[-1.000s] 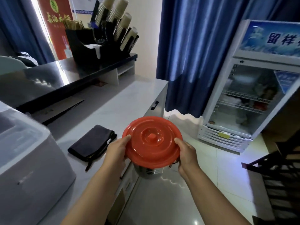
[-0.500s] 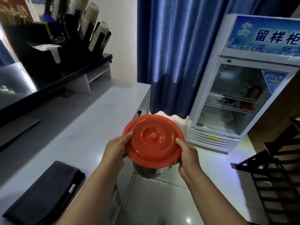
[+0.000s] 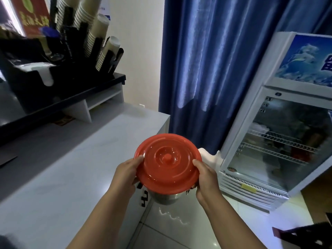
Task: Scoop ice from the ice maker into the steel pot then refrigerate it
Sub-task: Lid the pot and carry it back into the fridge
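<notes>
Moved: since a second ago the black pouch has slid out of view off the counter (image 3: pixel 71 168), and the glass-door fridge (image 3: pixel 280 141) stands closer on the right.
Steel pot (image 3: pixel 164 196): carried in the air just past the counter's end, above the tiled floor; only a band of shiny grey wall shows below its cover.
Lid (image 3: pixel 168 160): glossy orange-red, round, ringed with ridges, small centre knob, seated on the pot.
Left hand (image 3: pixel 126 174): grips the pot's side, thumb on the lid's edge.
Right hand (image 3: pixel 206 178): same grip, opposite side.
</notes>
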The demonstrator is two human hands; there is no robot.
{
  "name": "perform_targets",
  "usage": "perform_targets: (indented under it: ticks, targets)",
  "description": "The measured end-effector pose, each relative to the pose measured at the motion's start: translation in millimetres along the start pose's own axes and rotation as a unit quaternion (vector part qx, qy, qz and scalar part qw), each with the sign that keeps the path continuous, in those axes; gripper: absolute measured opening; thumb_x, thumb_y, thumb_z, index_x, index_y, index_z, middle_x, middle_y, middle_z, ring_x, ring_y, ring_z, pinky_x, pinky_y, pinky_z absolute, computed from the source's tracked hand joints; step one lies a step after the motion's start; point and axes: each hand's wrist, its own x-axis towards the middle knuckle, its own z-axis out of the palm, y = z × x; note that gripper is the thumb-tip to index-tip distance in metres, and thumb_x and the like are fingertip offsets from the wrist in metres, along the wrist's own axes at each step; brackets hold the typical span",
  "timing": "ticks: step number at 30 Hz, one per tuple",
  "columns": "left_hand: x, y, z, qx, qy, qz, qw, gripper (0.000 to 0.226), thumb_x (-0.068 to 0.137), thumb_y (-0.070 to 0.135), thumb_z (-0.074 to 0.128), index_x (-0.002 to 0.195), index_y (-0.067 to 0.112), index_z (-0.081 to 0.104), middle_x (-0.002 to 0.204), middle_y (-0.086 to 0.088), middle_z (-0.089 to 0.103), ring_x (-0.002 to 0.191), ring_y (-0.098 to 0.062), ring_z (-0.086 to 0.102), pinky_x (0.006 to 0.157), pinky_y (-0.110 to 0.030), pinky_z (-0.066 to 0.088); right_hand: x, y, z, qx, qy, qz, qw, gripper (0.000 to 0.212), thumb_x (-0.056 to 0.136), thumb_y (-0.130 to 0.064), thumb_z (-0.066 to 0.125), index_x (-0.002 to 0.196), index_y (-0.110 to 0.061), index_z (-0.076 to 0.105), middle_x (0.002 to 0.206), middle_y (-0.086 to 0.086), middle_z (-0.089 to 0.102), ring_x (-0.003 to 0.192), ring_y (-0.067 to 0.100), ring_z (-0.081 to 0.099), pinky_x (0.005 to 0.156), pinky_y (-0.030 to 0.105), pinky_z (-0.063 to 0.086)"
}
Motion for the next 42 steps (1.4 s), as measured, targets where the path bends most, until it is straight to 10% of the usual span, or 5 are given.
perform_targets:
  ticks: [34, 42]
  targets:
    - [374, 159, 87, -0.028, 0.035, 0.001, 0.999, 0.017, 0.09, 0.018, 0.061, 0.074, 0.013, 0.063, 0.046, 0.005, 0.062, 0.06, -0.019, 0.056, 0.055, -0.027, 0.043, 373, -72, 209, 0.011, -0.009, 0.024, 1.0, 0.025, 0.089, -0.015, 0.055, 0.064, -0.017, 0.054, 0.056, 0.0, 0.044, 0.049, 0.013, 0.038, 0.045, 0.024, 0.029]
    - [415, 163, 88, -0.027, 0.067, -0.011, 0.997, 0.015, 0.091, 0.02, 0.06, 0.081, 0.01, 0.065, 0.073, -0.009, 0.062, 0.063, -0.021, 0.056, 0.059, -0.028, 0.046, 419, -65, 239, 0.035, -0.038, 0.041, 0.998, 0.032, 0.088, -0.013, 0.057, 0.056, -0.02, 0.054, 0.047, -0.005, 0.047, 0.046, 0.012, 0.041, 0.042, 0.022, 0.031]
